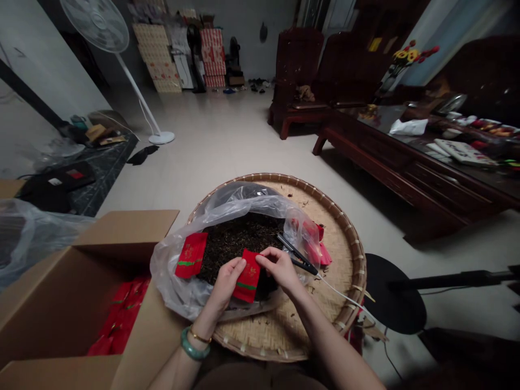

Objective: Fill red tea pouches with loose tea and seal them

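Between my two hands is a small red packet [246, 283] with a green stripe. My left hand [227, 279] pinches its upper left edge, and my right hand [278, 265] pinches its upper right corner. Below them, dark loose tea leaves [239, 233] fill a wide-open clear plastic bag [174, 295]. Another red packet [192, 254] lies on the left side of the bag. Just beyond my right hand rests a black hand-held sealer, shaped like a hair straightener [298, 254], with a white cord. More red packets [320, 246] lie behind it, partly under the plastic.
The bag sits on a round woven bamboo tray [337, 216] with scattered leaves. At left stands an open cardboard box [130, 227] holding several red packets [122, 311]. A black round stand base [392, 292] is at right, a wooden coffee table [398, 157] beyond, and a white fan [142, 103] at far left.
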